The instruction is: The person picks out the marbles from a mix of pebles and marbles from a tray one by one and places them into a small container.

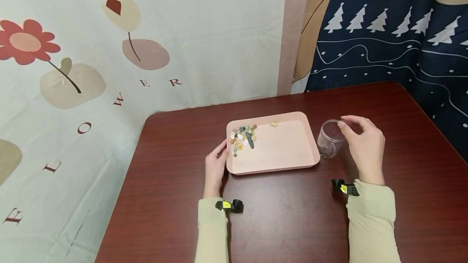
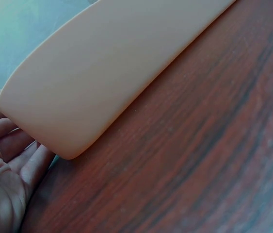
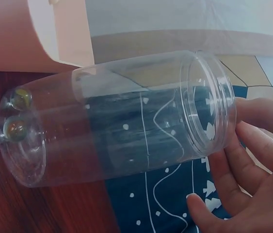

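A shallow pink tray [image 1: 281,145] lies on the table, and several small polished pebbles and beads [image 1: 239,136] are gathered at its left end. At that end my left hand [image 1: 215,167] holds the tray, thumb by the rim and fingers against the outer wall. To the right of the tray stands a clear plastic jar [image 3: 121,121] without a lid. Two glass marbles [image 3: 16,128] show at its bottom. My right hand [image 1: 365,145] pinches the jar's rim between thumb and forefinger, the other fingers bent beside it.
One yellowish pebble [image 1: 273,124] sits apart near the tray's far wall. The dark red wooden table [image 1: 285,210] reaches back to a light printed cloth [image 1: 219,31] and a navy cloth with white trees [image 1: 384,52]. Each wrist wears a black strap [image 1: 234,205].
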Available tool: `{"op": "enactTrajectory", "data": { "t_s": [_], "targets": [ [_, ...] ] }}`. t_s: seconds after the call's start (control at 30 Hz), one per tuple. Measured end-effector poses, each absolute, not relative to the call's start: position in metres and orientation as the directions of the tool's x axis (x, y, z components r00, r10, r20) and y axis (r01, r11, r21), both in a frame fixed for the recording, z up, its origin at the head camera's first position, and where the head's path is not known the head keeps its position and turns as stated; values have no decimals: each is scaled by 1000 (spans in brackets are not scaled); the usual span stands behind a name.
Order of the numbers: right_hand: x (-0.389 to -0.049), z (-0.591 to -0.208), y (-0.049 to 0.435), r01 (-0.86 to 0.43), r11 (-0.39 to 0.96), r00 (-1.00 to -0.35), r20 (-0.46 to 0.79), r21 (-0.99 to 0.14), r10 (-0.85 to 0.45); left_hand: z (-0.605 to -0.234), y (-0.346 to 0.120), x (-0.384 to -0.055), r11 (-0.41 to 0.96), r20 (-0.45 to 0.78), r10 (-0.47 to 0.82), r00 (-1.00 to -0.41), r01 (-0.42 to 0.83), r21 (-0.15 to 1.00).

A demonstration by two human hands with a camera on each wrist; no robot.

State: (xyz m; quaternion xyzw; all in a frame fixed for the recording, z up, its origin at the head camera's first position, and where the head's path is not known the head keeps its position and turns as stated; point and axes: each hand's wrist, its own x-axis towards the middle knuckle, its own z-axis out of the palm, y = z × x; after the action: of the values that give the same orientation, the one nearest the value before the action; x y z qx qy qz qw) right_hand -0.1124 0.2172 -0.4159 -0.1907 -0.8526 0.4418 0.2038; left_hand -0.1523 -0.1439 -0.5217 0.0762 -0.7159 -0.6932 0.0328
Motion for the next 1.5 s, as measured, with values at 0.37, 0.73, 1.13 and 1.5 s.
{"op": "enactTrajectory", "data": {
  "t_s": [0.37, 0.73, 1.13, 1.5],
  "targets": [
    [-113, -418, 221, 157, 503, -844, 149, -850, 515, -522, -145, -152, 30, -50, -160, -986, -55, 998],
    [-112, -423, 224, 177, 478, -842, 119, -860, 525, -524, -143, -153, 36, -45, -165, -985, -52, 998],
    [-114, -425, 225, 166, 463, -833, 127, -871, 539, -525, -143, -153, 65, -60, -186, -981, -73, 995],
    [-115, -425, 224, 178, 481, -840, 122, -859, 529, -524, -143, -152, 48, -51, -179, -982, -61, 997]
  ]
}}
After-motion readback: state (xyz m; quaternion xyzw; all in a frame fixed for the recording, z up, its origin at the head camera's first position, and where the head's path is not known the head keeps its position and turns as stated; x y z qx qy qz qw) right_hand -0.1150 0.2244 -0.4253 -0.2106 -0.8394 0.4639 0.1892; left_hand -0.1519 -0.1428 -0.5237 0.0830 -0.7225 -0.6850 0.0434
